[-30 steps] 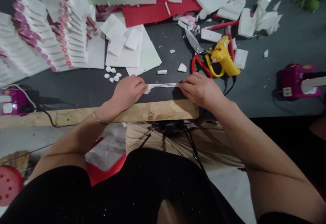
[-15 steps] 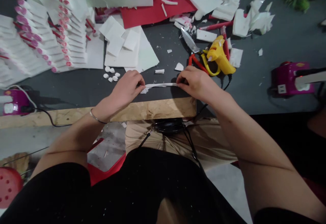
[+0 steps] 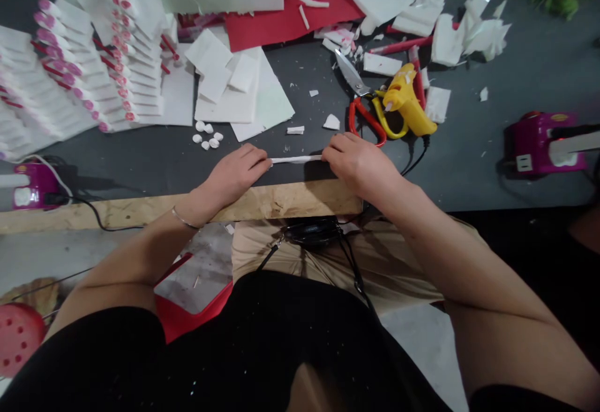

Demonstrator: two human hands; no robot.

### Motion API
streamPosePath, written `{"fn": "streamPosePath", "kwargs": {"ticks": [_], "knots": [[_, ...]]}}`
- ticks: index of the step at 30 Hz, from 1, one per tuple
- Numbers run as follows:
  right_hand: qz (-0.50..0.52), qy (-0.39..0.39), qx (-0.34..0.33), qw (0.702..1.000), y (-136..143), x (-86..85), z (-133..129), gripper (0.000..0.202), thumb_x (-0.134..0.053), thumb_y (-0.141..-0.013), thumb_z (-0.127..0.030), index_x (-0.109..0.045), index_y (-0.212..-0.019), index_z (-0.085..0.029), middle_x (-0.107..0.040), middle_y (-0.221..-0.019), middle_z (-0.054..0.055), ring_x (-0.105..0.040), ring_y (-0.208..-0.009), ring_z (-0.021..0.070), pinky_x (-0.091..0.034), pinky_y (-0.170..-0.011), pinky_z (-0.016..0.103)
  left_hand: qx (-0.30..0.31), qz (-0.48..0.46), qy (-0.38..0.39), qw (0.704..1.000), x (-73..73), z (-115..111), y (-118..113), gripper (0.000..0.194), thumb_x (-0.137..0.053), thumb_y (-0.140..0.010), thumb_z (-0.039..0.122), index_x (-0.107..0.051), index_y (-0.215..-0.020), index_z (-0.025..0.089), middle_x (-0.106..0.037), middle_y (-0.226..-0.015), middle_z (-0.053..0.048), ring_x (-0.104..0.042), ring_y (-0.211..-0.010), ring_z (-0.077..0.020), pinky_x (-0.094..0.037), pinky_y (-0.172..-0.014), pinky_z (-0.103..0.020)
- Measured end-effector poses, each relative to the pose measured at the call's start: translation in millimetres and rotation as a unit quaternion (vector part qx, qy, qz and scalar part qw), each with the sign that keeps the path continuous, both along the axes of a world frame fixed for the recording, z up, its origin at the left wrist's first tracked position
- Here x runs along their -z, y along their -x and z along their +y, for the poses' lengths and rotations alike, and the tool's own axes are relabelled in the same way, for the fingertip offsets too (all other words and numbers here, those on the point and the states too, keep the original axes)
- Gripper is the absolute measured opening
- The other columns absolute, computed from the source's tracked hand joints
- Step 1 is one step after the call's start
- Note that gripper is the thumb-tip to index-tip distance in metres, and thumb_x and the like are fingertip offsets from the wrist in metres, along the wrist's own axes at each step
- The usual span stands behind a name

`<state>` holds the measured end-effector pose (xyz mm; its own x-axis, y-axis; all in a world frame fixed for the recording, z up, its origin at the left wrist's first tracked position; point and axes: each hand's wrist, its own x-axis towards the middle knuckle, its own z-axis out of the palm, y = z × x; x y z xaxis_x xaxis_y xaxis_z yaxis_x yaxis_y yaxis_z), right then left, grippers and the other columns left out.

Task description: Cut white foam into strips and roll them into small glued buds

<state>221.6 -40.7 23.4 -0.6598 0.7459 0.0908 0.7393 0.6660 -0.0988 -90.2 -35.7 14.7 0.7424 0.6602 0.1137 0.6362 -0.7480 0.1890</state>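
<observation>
On the counter [image 3: 473, 180], left hand [image 3: 240, 169] and right hand [image 3: 359, 159] grip a white roll [image 3: 297, 159] by its ends, seemingly for straightness. Scissors [image 3: 364, 89] lie handles-nearest, probably for reach.

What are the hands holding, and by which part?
A thin white rolled strip: left hand at its left end, right hand at its right end.

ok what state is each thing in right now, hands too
Left hand, fingers closed on one end of the strip
Right hand, fingers closed on the other end
White strip, rolled thin, straight between the hands
Scissors, lying flat, blades seemingly closed
Yellow glue gun, lying down, heat unclear
Right purple power socket, plug inserted
Six white pellets, loosely clustered
Bracelet, worn on left wrist
</observation>
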Motion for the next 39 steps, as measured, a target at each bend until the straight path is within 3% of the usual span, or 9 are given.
{"fn": "streamPosePath", "kwargs": {"ticks": [3, 7, 14, 20, 24, 29, 31, 34, 39], "knots": [[-0.012, 0.01, -0.016, 1.0, 0, -3.3, -1, 0.026, -0.052, -0.102, -0.006, -0.074, -0.089, -0.012, -0.071, -0.094, 0.017, -0.063, -0.091, 0.0295, -0.049, -0.081, 0.039, -0.01, -0.016, 0.028, 0.999, -0.9, -5, 1, 0.035, -0.043, -0.109, 0.019, -0.076, -0.121, 0.015, -0.077, -0.112, -0.016, -0.069, -0.106, -0.0263, -0.058, -0.09, -0.04], [0.013, 0.062, 0.012, 0.998, -2, -4.1, 3, 0.024, -0.055, -0.102, -0.01, -0.074, -0.088, -0.014, -0.071, -0.089, 0.015, -0.063, -0.084, 0.0269, -0.048, -0.077, 0.037, -0.085, -0.05, 0.061, 0.993, -3.6, -8, -4, 0.031, -0.048, -0.109, 0.026, -0.077, -0.111, 0.018, -0.076, -0.115, -0.014, -0.069, -0.109, -0.0246, -0.058, -0.093, -0.039], [0.118, 0.132, 0.076, 0.981, -5, 0.7, 9, 0.016, -0.062, -0.093, -0.007, -0.072, -0.1, -0.016, -0.074, -0.095, 0.011, -0.067, -0.086, 0.0246, -0.047, -0.075, 0.033, -0.199, -0.025, 0.208, 0.957, -27.9, 5, -20, 0.014, -0.061, -0.098, 0.023, -0.073, -0.105, 0.018, -0.075, -0.102, -0.01, -0.07, -0.097, -0.0246, -0.055, -0.087, -0.037], [0.207, 0.193, 0.1, 0.954, -7, 0.5, 13, 0.011, -0.065, -0.084, -0.007, -0.066, -0.083, -0.019, -0.073, -0.089, 0.008, -0.066, -0.08, 0.0209, -0.051, -0.077, 0.033, -0.183, -0.011, 0.207, 0.961, -33.2, 7, -25, 0.01, -0.057, -0.095, 0.022, -0.064, -0.088, 0.02, -0.074, -0.105, -0.014, -0.068, -0.104, -0.0279, -0.054, -0.094, -0.041], [0.347, 0.252, 0.158, 0.889, -10, -4.1, 21, 0.009, -0.067, -0.083, -0.013, -0.064, -0.083, -0.021, -0.071, -0.081, 0.002, -0.062, -0.071, 0.0167, -0.051, -0.07, 0.031, -0.227, -0.069, 0.204, 0.95, -35.0, 6, -33, 0.01, -0.055, -0.095, 0.022, -0.064, -0.096, 0.02, -0.076, -0.103, -0.011, -0.069, -0.096, -0.024, -0.054, -0.089, -0.038], [0.537, 0.316, 0.201, 0.756, -9, -9.3, 35, 0.017, -0.071, -0.09, -0.027, -0.056, -0.084, -0.025, -0.076, -0.096, 0.004, -0.069, -0.08, 0.0164, -0.057, -0.066, 0.03, -0.252, -0.212, 0.292, 0.898, -30.7, 22, -50, 0.012, -0.074, -0.082, 0.028, -0.066, -0.084, 0.02, -0.076, -0.088, -0.002, -0.067, -0.081, -0.0166, -0.054, -0.077, -0.03], [0.582, 0.33, 0.205, 0.714, -6, -11.8, 39, 0.024, -0.073, -0.093, -0.037, -0.053, -0.086, -0.026, -0.076, -0.1, 0.004, -0.073, -0.088, 0.0178, -0.059, -0.066, 0.029, -0.24, -0.271, 0.334, 0.87, -25.5, 30, -57, 0.019, -0.08, -0.076, 0.027, -0.069, -0.09, 0.019, -0.075, -0.084, -0.001, -0.067, -0.077, -0.0146, -0.054, -0.073, -0.028], [0.619, 0.348, 0.206, 0.673, -1, -16.3, 42, 0.034, -0.074, -0.095, -0.05, -0.05, -0.088, -0.027, -0.076, -0.097, 0.003, -0.075, -0.095, 0.0192, -0.06, -0.065, 0.028, -0.217, -0.315, 0.397, 0.834, -18.1, 38, -65, 0.032, -0.084, -0.071, 0.03, -0.074, -0.099, 0.018, -0.074, -0.081, -0.001, -0.067, -0.073, -0.0139, -0.054, -0.069, -0.028], [0.652, 0.379, 0.205, 0.624, 7, -20.2, 45, 0.041, -0.076, -0.092, -0.06, -0.05, -0.09, -0.028, -0.075, -0.093, 0.002, -0.076, -0.099, 0.0205, -0.063, -0.068, 0.029, -0.218, -0.336, 0.426, 0.811, -9.9, 43, -73, 0.029, -0.089, -0.066, 0.036, -0.072, -0.077, 0.016, -0.074, -0.078, -0.003, -0.065, -0.07, -0.0131, -0.053, -0.066, -0.028]]}}
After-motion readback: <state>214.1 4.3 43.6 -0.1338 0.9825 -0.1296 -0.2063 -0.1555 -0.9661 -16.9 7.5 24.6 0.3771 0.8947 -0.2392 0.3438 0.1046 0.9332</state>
